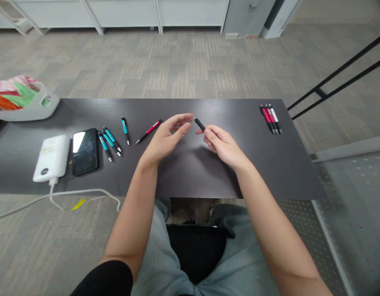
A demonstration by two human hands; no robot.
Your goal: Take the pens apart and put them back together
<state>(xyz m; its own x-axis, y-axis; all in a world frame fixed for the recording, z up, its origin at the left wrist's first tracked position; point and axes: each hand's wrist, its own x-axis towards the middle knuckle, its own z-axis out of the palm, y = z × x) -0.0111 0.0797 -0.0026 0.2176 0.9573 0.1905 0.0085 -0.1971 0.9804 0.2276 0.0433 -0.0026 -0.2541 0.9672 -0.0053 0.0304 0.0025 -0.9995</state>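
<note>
Above the middle of a dark table (pixel 270 172), the right hand (pixel 222 144) pinched a black pen (pixel 200 123) in closed fingertips. The left hand (pixel 165 139), fingers half-open, met its tip, perhaps holding a small part. Fitting seemed underway, needing careful alignment.

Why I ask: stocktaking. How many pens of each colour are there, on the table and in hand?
Teal pens: 4
Red pens: 3
White pen: 1
Black pen, held in the right hand: 1
Total: 9
</note>
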